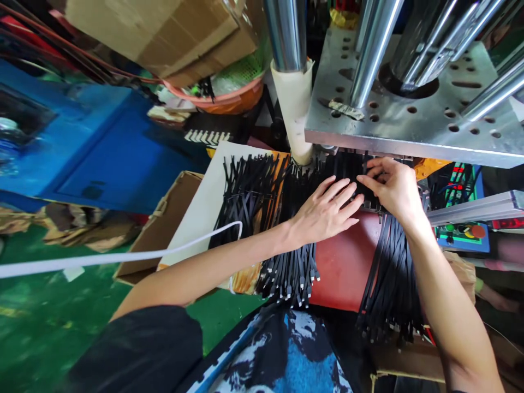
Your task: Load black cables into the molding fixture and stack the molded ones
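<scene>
Bundles of black cables lie across a red work surface (347, 262) under a press. My left hand (327, 210) lies flat with fingers spread on the middle bundle of black cables (290, 267). My right hand (393, 185) reaches under the grey perforated metal plate (409, 120), fingertips pinching cable ends at a dark fixture (368, 203). Another bundle of black cables (391, 284) hangs down under my right forearm. A third bundle of black cables (245, 191) lies at the left on a white board (200, 213).
Chrome press columns (286, 33) rise above the plate. A cardboard box (164, 224) sits on the green floor at left, a blue machine (102, 147) behind it. An orange basket (229, 95) stands at the back. A control panel (462, 229) with buttons is at right. A white cord (123, 256) crosses the left.
</scene>
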{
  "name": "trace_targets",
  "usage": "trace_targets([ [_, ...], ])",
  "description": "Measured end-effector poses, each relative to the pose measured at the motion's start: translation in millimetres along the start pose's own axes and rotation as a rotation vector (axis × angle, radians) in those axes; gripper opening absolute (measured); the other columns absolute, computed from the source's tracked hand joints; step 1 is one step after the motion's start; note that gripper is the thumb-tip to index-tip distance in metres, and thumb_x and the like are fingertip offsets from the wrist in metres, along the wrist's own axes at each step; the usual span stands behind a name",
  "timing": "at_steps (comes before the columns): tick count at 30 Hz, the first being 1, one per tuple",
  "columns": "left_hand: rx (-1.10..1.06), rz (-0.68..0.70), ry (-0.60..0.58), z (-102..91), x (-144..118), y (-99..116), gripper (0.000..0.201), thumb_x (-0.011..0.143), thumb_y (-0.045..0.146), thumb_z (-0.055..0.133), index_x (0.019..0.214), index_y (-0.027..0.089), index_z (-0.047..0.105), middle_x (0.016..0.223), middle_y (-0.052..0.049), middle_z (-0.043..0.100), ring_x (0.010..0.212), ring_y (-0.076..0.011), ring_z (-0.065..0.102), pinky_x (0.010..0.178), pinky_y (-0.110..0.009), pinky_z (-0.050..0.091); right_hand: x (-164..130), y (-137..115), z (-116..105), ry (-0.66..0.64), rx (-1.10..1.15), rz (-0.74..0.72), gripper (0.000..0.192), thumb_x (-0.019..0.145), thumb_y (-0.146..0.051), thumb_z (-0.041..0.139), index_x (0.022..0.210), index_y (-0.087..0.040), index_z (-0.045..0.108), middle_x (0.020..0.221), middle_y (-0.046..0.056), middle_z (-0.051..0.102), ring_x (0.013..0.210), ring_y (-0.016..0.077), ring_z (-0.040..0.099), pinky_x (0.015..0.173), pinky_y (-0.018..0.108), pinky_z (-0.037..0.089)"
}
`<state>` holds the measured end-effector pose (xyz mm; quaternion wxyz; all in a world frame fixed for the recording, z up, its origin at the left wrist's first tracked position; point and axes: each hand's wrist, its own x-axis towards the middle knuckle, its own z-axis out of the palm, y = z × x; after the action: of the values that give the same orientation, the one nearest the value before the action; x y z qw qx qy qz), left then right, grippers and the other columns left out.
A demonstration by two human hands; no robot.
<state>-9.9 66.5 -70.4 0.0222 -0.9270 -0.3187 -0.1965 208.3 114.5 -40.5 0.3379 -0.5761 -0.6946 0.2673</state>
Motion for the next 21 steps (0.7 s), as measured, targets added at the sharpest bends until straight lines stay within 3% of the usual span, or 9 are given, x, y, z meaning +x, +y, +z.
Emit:
trace_targets([
  [2, 0.038, -0.063, -0.025, -0.8, -1, 10, 0.054, 0.103, 0.039, 0.061, 0.15, 0.013, 0.058, 0.159, -0.024, 0.054, 0.153, -0.0386, 0.046, 0.129, -0.061, 0.033, -15, -5, -1, 0.064, -0.134, -0.07, 0.04, 0.097, -0.038, 0.066, 0.131, -0.019, 0.073, 0.101, 0.01, 0.075, 0.071, 0.0197, 0.062, 0.07, 0.035, 0.053],
  [5, 0.03, -0.11, -0.075, -5.4, 3, 16, 0.063, 0.105, 0.046, 0.057, 0.155, 0.009, 0.052, 0.167, -0.024, 0.044, 0.158, -0.0391, 0.038, 0.131, -0.062, 0.028, -38, -13, -2, -0.026, -0.429, -0.211, 0.044, 0.101, -0.023, 0.049, 0.137, -0.019, 0.074, 0.112, 0.016, 0.068, 0.089, 0.0266, 0.065, 0.083, 0.043, 0.054],
  [7, -0.018, -0.145, -0.087, -9.3, 13, 12, 0.065, 0.106, 0.045, 0.053, 0.158, 0.007, 0.049, 0.168, -0.024, 0.042, 0.159, -0.038, 0.036, 0.132, -0.063, 0.023, -40, -15, -1, -0.064, -0.616, -0.223, 0.051, 0.101, -0.017, 0.041, 0.14, -0.018, 0.073, 0.111, 0.019, 0.065, 0.093, 0.0304, 0.064, 0.083, 0.046, 0.053],
  [11, -0.073, -0.238, -0.097, -7.1, 45, -12, 0.061, 0.107, 0.036, 0.047, 0.158, 0.003, 0.047, 0.167, -0.024, 0.044, 0.159, -0.0383, 0.036, 0.131, -0.066, 0.019, -8, -9, 11, -0.011, -0.761, -0.189, 0.055, 0.101, -0.016, 0.036, 0.147, -0.015, 0.066, 0.113, 0.023, 0.066, 0.095, 0.0324, 0.065, 0.082, 0.046, 0.051],
  [16, -0.089, -0.291, -0.034, 17.9, 94, -55, 0.045, 0.104, 0.025, 0.046, 0.138, 0.001, 0.063, 0.144, -0.027, 0.065, 0.14, -0.0397, 0.057, 0.12, -0.057, 0.041, 58, 4, 21, 0.008, -0.718, -0.162, 0.045, 0.099, -0.017, 0.041, 0.131, -0.012, 0.072, 0.119, 0.024, 0.072, 0.109, 0.0378, 0.064, 0.09, 0.05, 0.048],
  [18, -0.095, -0.303, -0.071, 22.6, 111, -69, 0.038, 0.103, 0.021, 0.045, 0.127, 0.003, 0.069, 0.133, -0.026, 0.071, 0.131, -0.0392, 0.064, 0.116, -0.054, 0.045, 78, 6, 20, 0.014, -0.693, -0.122, 0.044, 0.099, -0.015, 0.04, 0.13, -0.011, 0.071, 0.123, 0.025, 0.072, 0.114, 0.0388, 0.062, 0.095, 0.053, 0.046],
  [21, -0.104, -0.306, -0.096, 10.9, 109, -68, 0.035, 0.104, 0.02, 0.045, 0.126, 0.006, 0.069, 0.134, -0.023, 0.07, 0.129, -0.0381, 0.065, 0.112, -0.052, 0.048, 69, 0, 14, -0.039, -0.649, -0.148, 0.044, 0.101, -0.013, 0.037, 0.133, -0.009, 0.067, 0.125, 0.026, 0.069, 0.117, 0.0393, 0.062, 0.1, 0.056, 0.044],
])
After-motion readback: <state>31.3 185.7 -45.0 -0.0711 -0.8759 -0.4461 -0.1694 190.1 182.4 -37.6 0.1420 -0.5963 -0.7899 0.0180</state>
